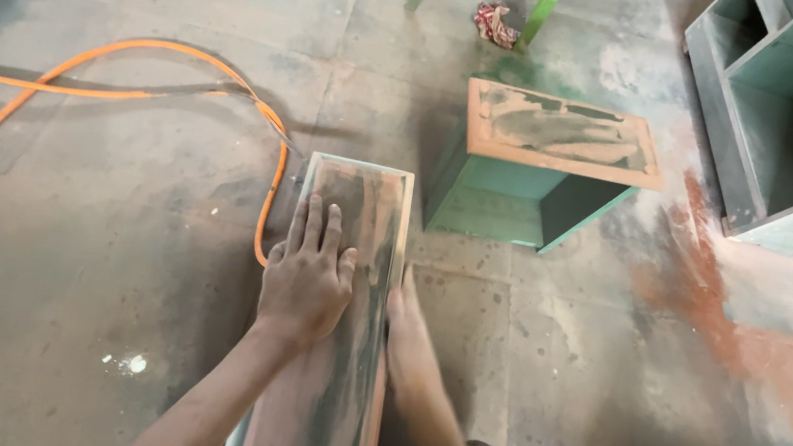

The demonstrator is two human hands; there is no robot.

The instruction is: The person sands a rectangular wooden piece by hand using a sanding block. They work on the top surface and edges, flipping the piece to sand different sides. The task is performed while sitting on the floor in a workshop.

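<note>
We pressed our left hand (306,278) flat, fingers spread, on the long dusty board (353,248) lying on the floor while our right hand (408,330) clasped its right edge, and we judged it might slide toward the orange hose (273,162) under uneven pressure.

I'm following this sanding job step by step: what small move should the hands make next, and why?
Probably slide the left hand forward along the long panel: it lies flat on the dusty face, the right hand steadies the right edge, and the far end looks unrubbed.
</note>
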